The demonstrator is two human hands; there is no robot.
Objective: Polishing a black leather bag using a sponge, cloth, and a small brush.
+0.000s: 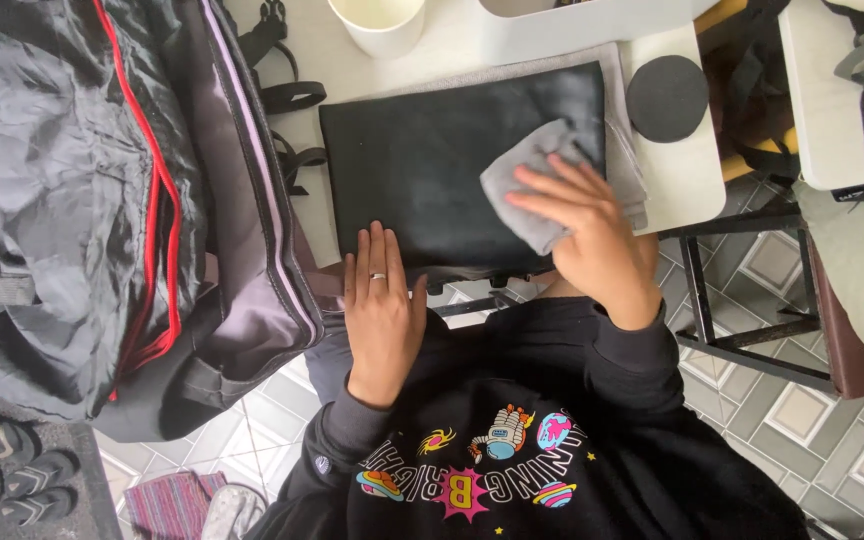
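right hand [592,235] flat on grey cloth [532,185] | left hand [382,300] on black case [422,160]

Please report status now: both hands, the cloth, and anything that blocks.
Left hand flat on black case edge. Right hand presses grey cloth on case. Open bag at left, touching nothing in hand.

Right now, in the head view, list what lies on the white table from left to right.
Open dark grey nylon bag with red trim → flat black rectangular pouch, with the left hand on its near edge → grey cloth under the right hand → round black disc.
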